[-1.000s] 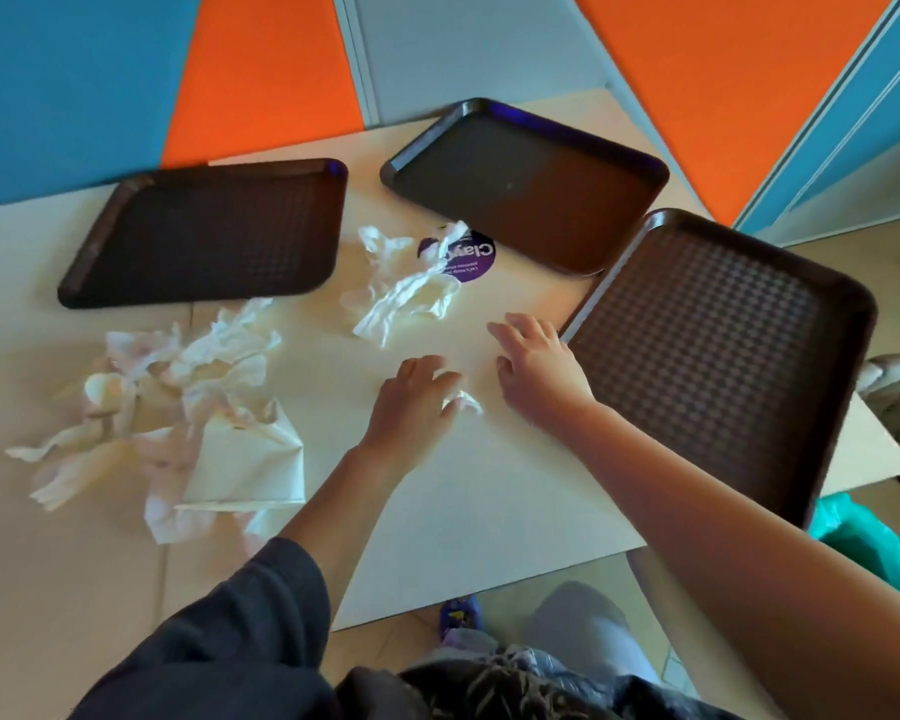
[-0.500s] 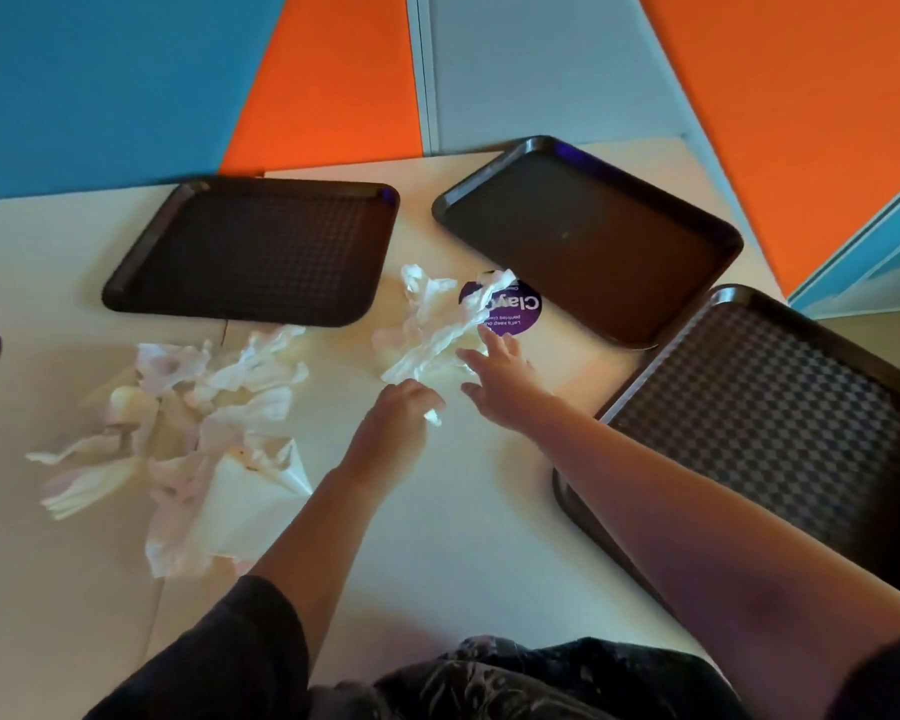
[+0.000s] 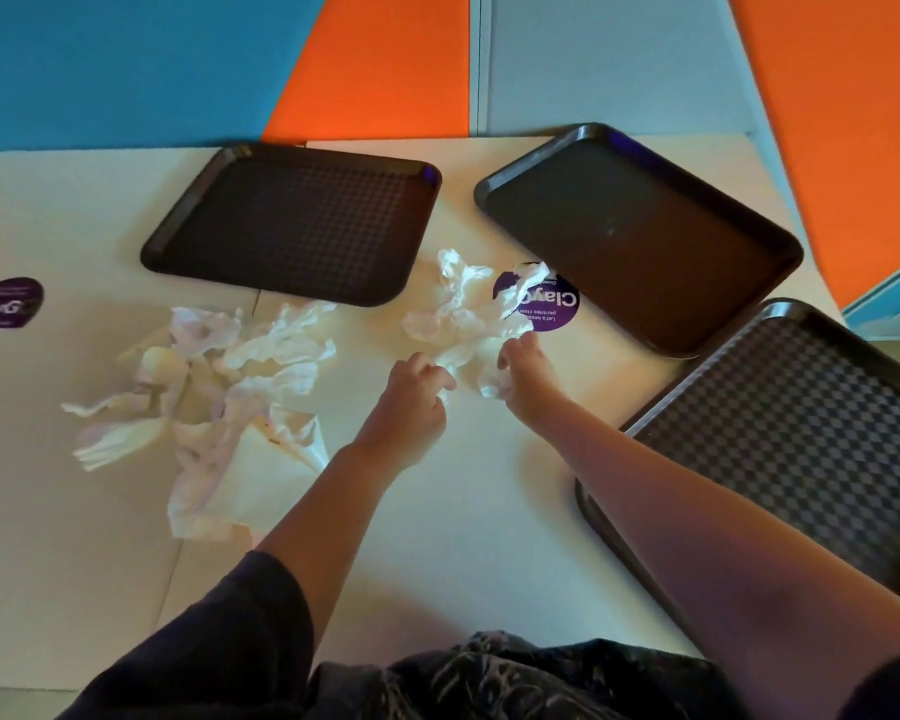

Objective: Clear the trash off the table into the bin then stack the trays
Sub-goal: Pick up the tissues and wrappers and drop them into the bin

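Both hands — left hand (image 3: 411, 402), right hand (image 3: 523, 371) — fingers pinching crumpled napkin (image 3: 468, 319), stretched toward far tray (image 3: 640, 236)

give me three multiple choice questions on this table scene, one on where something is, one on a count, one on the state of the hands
1. Where does the purple round sticker nearest the hands lie?
A. inside the left tray
B. on the table beside the middle tray, partly under the small napkin clump
C. on the floor

2. How many brown trays are on the table?
A. two
B. three
C. five

3. What are the hands doing?
A. both flat on a tray
B. both gathering the small napkin clump
C. both lifting a tray

Answers:
1. B: the sticker sits by the middle tray, with the small napkin clump over its edge.
2. B: the left tray, the middle tray and the right tray are all that show.
3. B: the left hand and right hand curl on the clump's near edge.
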`<state>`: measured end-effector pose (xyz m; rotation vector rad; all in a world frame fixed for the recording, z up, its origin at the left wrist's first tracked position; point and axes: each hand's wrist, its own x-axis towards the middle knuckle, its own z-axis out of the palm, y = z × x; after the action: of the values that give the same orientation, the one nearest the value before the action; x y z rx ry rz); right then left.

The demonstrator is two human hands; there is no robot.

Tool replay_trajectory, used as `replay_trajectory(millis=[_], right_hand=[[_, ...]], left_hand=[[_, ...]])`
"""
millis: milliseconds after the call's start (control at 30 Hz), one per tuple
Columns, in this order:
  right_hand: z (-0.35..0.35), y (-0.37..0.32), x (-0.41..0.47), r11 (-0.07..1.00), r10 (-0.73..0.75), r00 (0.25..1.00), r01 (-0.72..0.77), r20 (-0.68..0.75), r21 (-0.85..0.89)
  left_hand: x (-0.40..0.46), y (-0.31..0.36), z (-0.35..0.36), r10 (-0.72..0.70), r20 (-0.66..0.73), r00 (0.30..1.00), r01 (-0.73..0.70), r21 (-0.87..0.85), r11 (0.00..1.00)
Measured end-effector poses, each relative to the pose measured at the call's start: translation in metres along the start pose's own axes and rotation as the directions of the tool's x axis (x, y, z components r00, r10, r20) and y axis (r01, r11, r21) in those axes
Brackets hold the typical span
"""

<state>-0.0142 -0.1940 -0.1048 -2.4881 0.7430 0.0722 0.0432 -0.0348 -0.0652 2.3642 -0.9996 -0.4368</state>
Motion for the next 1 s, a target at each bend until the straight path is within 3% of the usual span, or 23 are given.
replay_trajectory(millis=[133, 267, 400, 567, 800, 933, 1000], right_hand=[[0.001, 0.008, -0.014, 0.995, 0.074, 0.995, -0.078, 0.059, 0.057], [-0.002, 0.016, -0.036, 0.998, 0.035, 0.993, -0.03, 0.111, -0.046], [-0.01, 0.022, -0.063, 1.0, 0.015, 1.0, -0.016, -0.024, -0.025], [-0.012, 0.027, -0.108, 0.997, 0.071, 0.986, -0.066, -0.152, 0.041], [-0.017, 0.041, -0.189, 0.985, 0.167, 0.943, -0.171, -0.288, 0.013], [-0.023, 0.065, -0.226, 0.97, 0.243, 0.892, -0.232, -0.381, 0.076], [-0.024, 0.079, -0.242, 0.965, 0.262, 0.871, -0.244, -0.415, 0.096]], left_hand=[[0.001, -0.001, 0.011, -0.004, 0.13, 0.992, 0.001, 0.019, 1.0], [-0.004, 0.001, 0.019, 0.041, 0.16, 0.986, -0.04, -0.008, 0.999], [-0.011, 0.003, 0.023, 0.155, 0.088, 0.984, -0.149, -0.07, 0.986], [-0.023, 0.011, 0.035, 0.363, 0.052, 0.93, -0.359, -0.074, 0.931], [-0.051, 0.042, 0.059, 0.505, 0.057, 0.861, -0.508, 0.153, 0.848], [-0.07, 0.077, 0.075, 0.499, 0.137, 0.856, -0.509, 0.054, 0.859], [-0.076, 0.093, 0.087, 0.559, 0.137, 0.818, -0.562, -0.022, 0.827]])
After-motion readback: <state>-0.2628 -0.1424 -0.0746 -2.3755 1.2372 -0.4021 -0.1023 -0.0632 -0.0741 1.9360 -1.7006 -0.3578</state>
